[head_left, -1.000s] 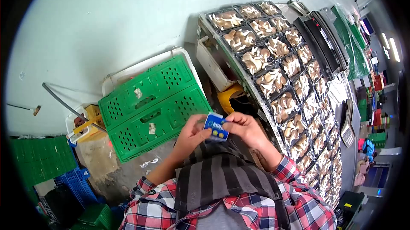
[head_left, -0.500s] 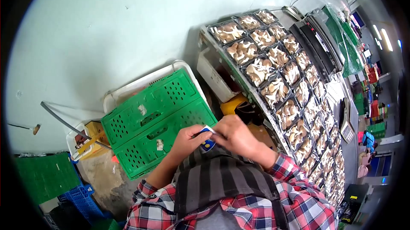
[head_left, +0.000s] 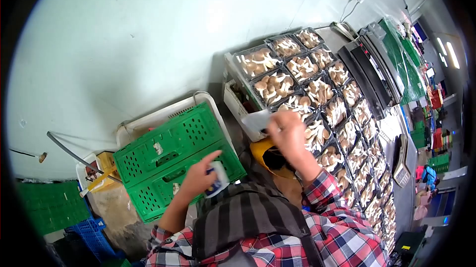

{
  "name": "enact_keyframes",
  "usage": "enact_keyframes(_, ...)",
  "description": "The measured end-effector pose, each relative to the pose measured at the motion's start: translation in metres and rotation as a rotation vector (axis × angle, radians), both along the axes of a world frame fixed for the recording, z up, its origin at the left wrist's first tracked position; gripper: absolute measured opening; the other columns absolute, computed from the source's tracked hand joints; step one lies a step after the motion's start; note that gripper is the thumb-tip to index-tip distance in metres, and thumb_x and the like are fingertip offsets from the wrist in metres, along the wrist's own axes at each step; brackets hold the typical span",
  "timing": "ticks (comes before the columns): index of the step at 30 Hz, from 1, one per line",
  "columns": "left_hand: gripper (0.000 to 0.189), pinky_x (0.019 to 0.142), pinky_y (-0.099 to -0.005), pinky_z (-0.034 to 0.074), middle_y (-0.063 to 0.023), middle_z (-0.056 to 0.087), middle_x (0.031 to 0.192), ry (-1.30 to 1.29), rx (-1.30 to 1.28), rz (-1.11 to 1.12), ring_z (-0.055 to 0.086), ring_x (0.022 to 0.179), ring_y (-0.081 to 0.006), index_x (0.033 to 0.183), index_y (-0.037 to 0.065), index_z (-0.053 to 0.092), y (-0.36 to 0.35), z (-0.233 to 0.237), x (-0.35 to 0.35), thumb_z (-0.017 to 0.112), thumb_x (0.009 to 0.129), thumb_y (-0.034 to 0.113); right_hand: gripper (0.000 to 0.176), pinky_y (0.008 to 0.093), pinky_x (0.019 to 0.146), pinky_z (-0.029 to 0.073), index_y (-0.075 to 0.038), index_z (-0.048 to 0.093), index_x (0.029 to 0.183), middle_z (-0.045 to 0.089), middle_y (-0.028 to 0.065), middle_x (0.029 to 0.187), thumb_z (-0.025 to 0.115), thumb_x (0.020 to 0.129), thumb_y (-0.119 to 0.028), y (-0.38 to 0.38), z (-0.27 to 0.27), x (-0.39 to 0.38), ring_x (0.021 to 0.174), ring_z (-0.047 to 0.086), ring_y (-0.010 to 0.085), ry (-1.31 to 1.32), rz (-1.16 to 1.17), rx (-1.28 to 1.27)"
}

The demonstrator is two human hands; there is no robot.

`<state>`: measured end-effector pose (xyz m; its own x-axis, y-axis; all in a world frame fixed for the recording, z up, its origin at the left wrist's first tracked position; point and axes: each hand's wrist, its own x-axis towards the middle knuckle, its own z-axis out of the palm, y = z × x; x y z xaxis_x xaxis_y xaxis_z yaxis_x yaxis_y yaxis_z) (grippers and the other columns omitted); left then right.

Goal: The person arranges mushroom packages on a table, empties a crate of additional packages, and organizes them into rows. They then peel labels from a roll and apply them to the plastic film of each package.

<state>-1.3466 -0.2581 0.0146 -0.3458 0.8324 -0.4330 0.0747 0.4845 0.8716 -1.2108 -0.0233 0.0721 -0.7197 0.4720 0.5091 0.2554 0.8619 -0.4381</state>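
Observation:
My left hand (head_left: 198, 176) holds a roll of labels (head_left: 216, 179), white with blue, above the front edge of a green crate (head_left: 173, 160). In my right hand (head_left: 287, 130), blurred by motion, a pale, thin label (head_left: 257, 119) is pinched and sticks out to the left. That hand is over the near edge of the trays of mushrooms (head_left: 274, 88), which stand in rows on a metal table. Each black tray holds brown-capped mushrooms with white stems.
The green crate lies over a white tub (head_left: 210, 99). A yellow container (head_left: 260, 154) is below the table edge. Black equipment (head_left: 369, 71) and a calculator-like keypad (head_left: 401, 167) stand beyond the trays. Blue crates (head_left: 91, 237) are at lower left.
My hands have moved apart. The right went up and right with the pale label, while the left moved left and down with the roll. The view has shifted slightly.

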Motion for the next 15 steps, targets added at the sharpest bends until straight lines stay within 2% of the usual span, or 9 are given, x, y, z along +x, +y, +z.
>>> enact_keyframes(1, 0.050, 0.064, -0.0301, 0.048, -0.0124, 0.061, 0.082, -0.085, 0.200, -0.015, 0.059, 0.068, -0.0184, 0.124, 0.009, 0.049, 0.019, 0.000, 0.010, 0.056, 0.075, 0.011, 0.008, 0.0418, 0.064, 0.044, -0.003, 0.057, 0.069, 0.055, 0.0109, 0.068, 0.061, 0.071, -0.010, -0.011, 0.003, -0.010, 0.068, 0.055, 0.0300, -0.007, 0.180, 0.024)
enact_keyframes(3, 0.041, 0.066, -0.0302, 0.047, -0.0120, 0.061, 0.082, 0.034, 0.234, -0.114, 0.059, 0.072, -0.0181, 0.116, 0.006, 0.053, 0.049, 0.000, 0.005, 0.056, 0.075, 0.012, 0.014, 0.0384, 0.076, 0.044, -0.003, 0.060, 0.081, 0.060, 0.0098, 0.084, 0.065, 0.073, -0.013, -0.031, 0.002, -0.017, 0.083, 0.057, 0.0280, -0.326, 0.533, 0.085)
enact_keyframes(4, 0.035, 0.071, -0.0307, 0.047, -0.0111, 0.062, 0.085, -0.046, 0.110, -0.135, 0.058, 0.077, -0.0177, 0.108, 0.004, 0.057, 0.057, 0.007, -0.002, 0.056, 0.075, 0.012, 0.028, 0.0374, 0.083, 0.042, -0.002, 0.059, 0.095, 0.058, 0.0100, 0.093, 0.068, 0.075, -0.020, -0.036, 0.007, -0.019, 0.092, 0.055, 0.0256, -0.304, 0.563, 0.000)
enact_keyframes(7, 0.031, 0.076, -0.0273, 0.046, -0.0049, 0.064, 0.093, -0.145, 0.257, -0.076, 0.058, 0.083, -0.0116, 0.104, 0.003, 0.060, 0.052, 0.012, -0.015, 0.058, 0.074, 0.011, 0.040, 0.0345, 0.083, 0.043, -0.001, 0.057, 0.105, 0.058, 0.0091, 0.099, 0.067, 0.077, -0.028, 0.009, 0.021, -0.013, 0.093, 0.055, 0.0219, -0.077, 0.519, -0.585)
enact_keyframes(8, 0.030, 0.077, -0.0268, 0.046, -0.0038, 0.065, 0.093, -0.176, 0.236, -0.103, 0.057, 0.084, -0.0103, 0.104, 0.003, 0.061, 0.051, 0.018, -0.016, 0.058, 0.075, 0.010, 0.050, 0.0315, 0.081, 0.045, 0.002, 0.053, 0.112, 0.057, 0.0093, 0.106, 0.063, 0.081, -0.036, 0.026, 0.024, -0.010, 0.094, 0.054, 0.0191, -0.183, 0.370, -0.896)
enact_keyframes(9, 0.029, 0.077, -0.0263, 0.046, -0.0028, 0.065, 0.093, -0.208, 0.215, -0.135, 0.057, 0.084, -0.0090, 0.103, 0.003, 0.061, 0.049, 0.023, -0.016, 0.058, 0.075, 0.009, 0.056, 0.0286, 0.076, 0.046, 0.002, 0.051, 0.114, 0.057, 0.0100, 0.106, 0.053, 0.086, -0.047, 0.044, 0.006, -0.014, 0.087, 0.055, 0.0172, -0.257, 0.354, -0.928)
enact_keyframes(12, 0.027, 0.078, -0.0255, 0.046, -0.0007, 0.065, 0.091, -0.324, 0.207, -0.202, 0.056, 0.083, -0.0069, 0.101, 0.003, 0.063, 0.054, 0.028, -0.016, 0.059, 0.075, 0.007, 0.066, 0.0233, 0.062, 0.044, -0.001, 0.050, 0.115, 0.058, 0.0068, 0.095, 0.040, 0.087, -0.060, 0.060, -0.027, -0.024, 0.075, 0.055, 0.0123, -0.633, 0.633, -1.654)
enact_keyframes(13, 0.027, 0.078, -0.0253, 0.046, -0.0002, 0.065, 0.090, -0.370, 0.215, -0.215, 0.056, 0.083, -0.0064, 0.101, 0.003, 0.063, 0.057, 0.028, -0.015, 0.059, 0.075, 0.007, 0.056, 0.0199, 0.050, 0.036, -0.006, 0.055, 0.106, 0.058, 0.0024, 0.080, 0.046, 0.086, -0.057, 0.055, -0.037, -0.028, 0.062, 0.050, 0.0092, -0.624, 0.638, -1.789)
enact_keyframes(15, 0.026, 0.078, -0.0248, 0.045, 0.0000, 0.065, 0.089, -0.368, 0.185, -0.233, 0.056, 0.083, -0.0066, 0.099, 0.002, 0.064, 0.061, 0.030, -0.018, 0.059, 0.074, 0.007, 0.046, 0.0185, 0.044, 0.030, -0.008, 0.056, 0.102, 0.055, -0.0007, 0.072, 0.052, 0.086, -0.050, 0.054, -0.038, -0.034, 0.055, 0.046, 0.0070, -0.567, 0.706, -1.902)
